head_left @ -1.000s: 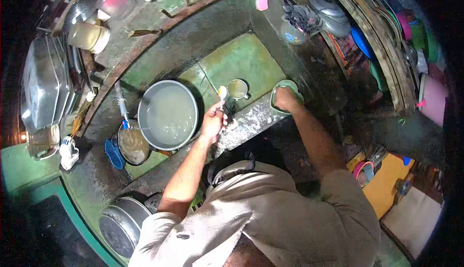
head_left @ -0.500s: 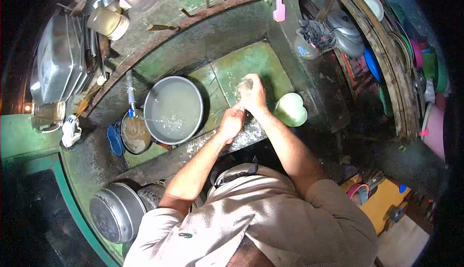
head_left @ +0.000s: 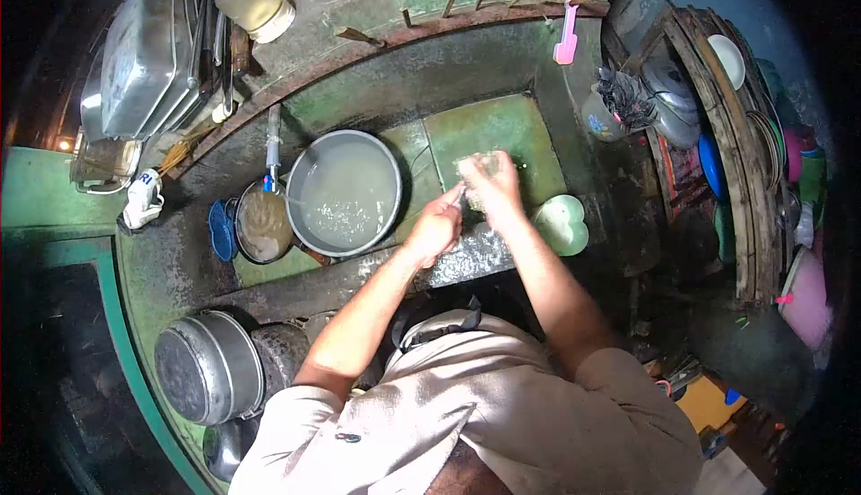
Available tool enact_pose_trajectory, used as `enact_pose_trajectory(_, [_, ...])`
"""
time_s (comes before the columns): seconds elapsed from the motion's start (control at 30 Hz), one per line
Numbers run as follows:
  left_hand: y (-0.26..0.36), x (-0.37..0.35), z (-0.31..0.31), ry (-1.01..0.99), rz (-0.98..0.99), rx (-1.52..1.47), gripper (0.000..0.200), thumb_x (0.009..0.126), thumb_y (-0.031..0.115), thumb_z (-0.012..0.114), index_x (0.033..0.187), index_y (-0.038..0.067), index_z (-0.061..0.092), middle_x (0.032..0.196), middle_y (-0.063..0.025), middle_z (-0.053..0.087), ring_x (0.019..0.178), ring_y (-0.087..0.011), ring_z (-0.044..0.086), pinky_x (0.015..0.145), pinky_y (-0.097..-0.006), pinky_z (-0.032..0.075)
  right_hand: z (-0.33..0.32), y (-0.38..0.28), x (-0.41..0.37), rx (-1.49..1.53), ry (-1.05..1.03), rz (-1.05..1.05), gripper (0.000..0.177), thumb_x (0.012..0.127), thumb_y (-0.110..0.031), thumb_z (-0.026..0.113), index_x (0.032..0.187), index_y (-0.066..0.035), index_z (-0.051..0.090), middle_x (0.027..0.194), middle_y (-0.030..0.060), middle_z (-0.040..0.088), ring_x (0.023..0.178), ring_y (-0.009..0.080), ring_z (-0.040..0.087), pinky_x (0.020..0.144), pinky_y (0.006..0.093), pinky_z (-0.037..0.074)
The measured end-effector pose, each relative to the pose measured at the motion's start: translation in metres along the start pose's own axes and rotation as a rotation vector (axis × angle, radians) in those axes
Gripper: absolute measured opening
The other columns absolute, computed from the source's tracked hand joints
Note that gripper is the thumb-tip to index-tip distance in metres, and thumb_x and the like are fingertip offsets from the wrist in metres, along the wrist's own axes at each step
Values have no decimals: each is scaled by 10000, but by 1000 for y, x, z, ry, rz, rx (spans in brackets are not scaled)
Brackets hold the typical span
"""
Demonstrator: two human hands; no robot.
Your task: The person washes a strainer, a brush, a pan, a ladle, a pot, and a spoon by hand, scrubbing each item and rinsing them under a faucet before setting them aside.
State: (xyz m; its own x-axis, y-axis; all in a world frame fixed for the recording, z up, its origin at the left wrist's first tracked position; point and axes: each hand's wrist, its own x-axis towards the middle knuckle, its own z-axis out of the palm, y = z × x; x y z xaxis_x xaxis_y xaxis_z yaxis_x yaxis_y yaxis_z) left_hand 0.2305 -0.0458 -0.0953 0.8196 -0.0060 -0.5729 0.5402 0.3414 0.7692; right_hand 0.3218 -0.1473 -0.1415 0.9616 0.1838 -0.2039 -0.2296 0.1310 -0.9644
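My left hand (head_left: 438,229) is closed around a slim grey utensil (head_left: 461,195), whose kind I cannot make out. Its far part runs under my right hand (head_left: 493,187), which is curled over it with a pale, foamy wad (head_left: 475,165) at the fingers. Both hands meet above the wet green-tiled basin floor. To their left, a round grey tub (head_left: 395,172) holds cloudy water with bubbles. A pale green heart-shaped bowl (head_left: 562,225) sits beside my right wrist.
A pipe tap (head_left: 272,150) stands at the tub's left, by a pan of brown water (head_left: 265,226) and a blue basket (head_left: 222,230). Metal pots (head_left: 206,365) stand lower left. A pink-handled tool (head_left: 566,36) hangs on the back wall; a wooden dish rack (head_left: 717,118) stands right.
The view has shifted, so the surroundings appear farther right. My right hand's fingers have changed position over the utensil, while my left hand still grips it.
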Motion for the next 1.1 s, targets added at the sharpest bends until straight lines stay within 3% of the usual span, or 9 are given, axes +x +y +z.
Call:
enact_pose_trajectory(0.17, [-10,11,-8,47,151,215,473,920,61,319,1371,134,444,564,71,340,421,-53,297,352,-217,282,32,11,25,-508,75,-300,300,811,-190,659,1023,-17,536,875,145,642,800,238,637,715,378,490])
enact_pose_trajectory(0.37, [4,-7,-18,7,71,222,533,919,54,322,1444,143,331,580,65,335,431,-57,298,356,-223,294,23,48,67,695,325,384,158,866,-177,523,837,-36,590,706,41,574,578,184,565,532,352,474])
enact_pose_trajectory(0.4, [0,-9,-20,8,71,226,533,919,54,322,1444,143,331,580,65,335,431,-57,298,356,-223,294,16,22,57,509,350,521,157,871,-171,509,840,-43,595,737,43,585,587,184,573,532,350,476])
enact_pose_trajectory(0.47, [-7,-4,-25,88,44,106,544,910,45,321,1446,138,326,573,63,332,420,-60,300,348,-227,287,12,19,37,352,-52,321,139,852,-155,539,894,-36,598,798,61,610,634,184,588,594,343,499])
enact_pose_trajectory(0.6, [-11,5,-24,87,137,242,502,928,46,312,1412,152,398,565,66,350,416,-55,304,345,-231,282,47,13,8,-528,46,-349,111,825,-38,552,908,-33,626,842,39,643,764,157,609,672,302,483])
enact_pose_trajectory(0.77, [-2,3,-27,102,261,362,494,942,52,325,1413,179,405,573,80,354,424,-42,300,352,-224,278,60,21,29,349,201,351,115,871,-84,526,915,-14,605,713,50,578,583,161,557,546,314,456])
enact_pose_trajectory(0.87, [12,-6,-27,112,94,233,528,915,34,330,1417,182,398,580,78,361,436,-41,313,353,-225,277,55,13,11,590,42,261,151,880,-116,541,1016,-51,552,807,52,591,622,124,550,566,286,475])
enact_pose_trajectory(1.0, [-17,7,-40,164,345,490,539,888,31,335,1411,143,398,558,72,376,401,-44,297,343,-226,261,56,23,14,-475,88,-113,271,890,-172,581,1081,19,563,840,75,626,706,174,591,682,305,494])
enact_pose_trajectory(1.1, [-6,-2,-35,118,308,407,532,881,25,335,1398,123,418,570,58,406,428,-46,335,366,-227,290,63,32,26,189,162,272,279,895,-192,585,1043,44,575,827,81,634,708,184,597,651,325,496])
